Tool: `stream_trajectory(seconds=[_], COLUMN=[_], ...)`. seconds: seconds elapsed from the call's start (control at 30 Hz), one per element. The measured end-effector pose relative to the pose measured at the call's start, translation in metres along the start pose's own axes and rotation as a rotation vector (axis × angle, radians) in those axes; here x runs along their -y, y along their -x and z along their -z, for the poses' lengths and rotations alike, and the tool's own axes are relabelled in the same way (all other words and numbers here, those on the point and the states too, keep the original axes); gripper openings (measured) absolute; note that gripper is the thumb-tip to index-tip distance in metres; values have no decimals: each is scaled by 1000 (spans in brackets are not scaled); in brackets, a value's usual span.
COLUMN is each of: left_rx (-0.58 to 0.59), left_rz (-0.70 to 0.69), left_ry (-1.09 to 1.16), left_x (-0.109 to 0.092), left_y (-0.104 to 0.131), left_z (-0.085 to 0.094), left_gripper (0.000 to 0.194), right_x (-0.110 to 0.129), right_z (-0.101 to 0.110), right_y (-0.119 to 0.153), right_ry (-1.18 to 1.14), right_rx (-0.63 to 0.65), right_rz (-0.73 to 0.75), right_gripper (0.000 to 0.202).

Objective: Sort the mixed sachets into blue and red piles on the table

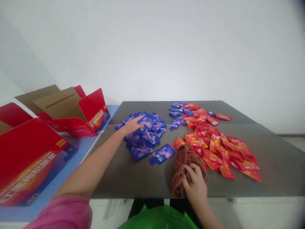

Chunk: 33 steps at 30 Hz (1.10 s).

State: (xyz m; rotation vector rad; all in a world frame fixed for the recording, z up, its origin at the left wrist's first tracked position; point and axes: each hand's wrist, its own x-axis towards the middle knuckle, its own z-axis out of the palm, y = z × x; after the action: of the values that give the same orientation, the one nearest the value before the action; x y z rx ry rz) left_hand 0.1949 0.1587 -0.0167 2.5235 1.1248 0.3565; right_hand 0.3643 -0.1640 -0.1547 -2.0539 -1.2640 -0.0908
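Note:
My left hand [132,126] reaches over a pile of blue-purple pouches [150,136] at the left of the table. Its thumb and forefinger are apart at the pouches, and no firm hold shows. My right hand [195,184] is closed on a bunched brown cloth [186,162] near the table's front edge. Between the pile and the cloth lies a single blue pouch [163,154], flat on the table. Right beside the cloth spreads a large heap of red-orange pouches [215,143], partly hidden by the cloth.
Farther back, blue pouches [176,122] lie against more red pouches [199,113]. On a lower blue surface [83,148] to the left stand open red cartons [69,122] with raised flaps. The dark table [274,159] ends near a white wall [154,51].

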Motion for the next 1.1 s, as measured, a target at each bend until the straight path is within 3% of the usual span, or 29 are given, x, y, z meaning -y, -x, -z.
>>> stream_trajectory(seconds=[0.07, 0.17, 0.27, 0.33, 0.43, 0.53, 0.67, 0.8, 0.9, 0.97, 1.03, 1.1], left_rx=[8, -68, -97, -16, 93, 117, 131, 191, 208, 249, 303, 309], left_rz=[9, -2, -110, -223, -196, -123, -11, -22, 25, 33, -25, -102], left_ry=[-75, -149, -147, -44, 35, -4, 95, 226, 462, 778, 1046, 1139], left_x=[10, 3, -23, -44, -67, -76, -74, -75, -86, -97, -108, -115], left_y=[-16, -10, 22, 50, 84, 99, 94, 98, 114, 127, 138, 148], left_z=[2, -11, -41, -67, -103, -123, -124, -115, -115, -116, -113, -105], left_gripper=[58, 52, 46, 43, 50, 64, 60, 25, 17, 23, 34, 40], right_x=[1, 2, 2, 2, 3, 4, 2, 4, 25, 45, 62, 66], right_z=[0, 1, 1, 1, 2, 3, 2, 10, 24, 33, 37, 39], right_y=[0, -1, -2, -2, -2, -2, -4, -5, -1, 1, -1, -8], right_ry=[-4, -13, -22, -30, -40, -48, -70, -132, -188, -211, -210, -175], right_rx=[-4, -8, -17, -21, -29, -42, -66, -131, -224, -175, -43, 41], right_rz=[10, 17, 14, 11, 7, 11, 27, 41, 86, 202, 318, 323], right_gripper=[30, 30, 30, 29, 29, 28, 29, 28, 27, 29, 32, 34])
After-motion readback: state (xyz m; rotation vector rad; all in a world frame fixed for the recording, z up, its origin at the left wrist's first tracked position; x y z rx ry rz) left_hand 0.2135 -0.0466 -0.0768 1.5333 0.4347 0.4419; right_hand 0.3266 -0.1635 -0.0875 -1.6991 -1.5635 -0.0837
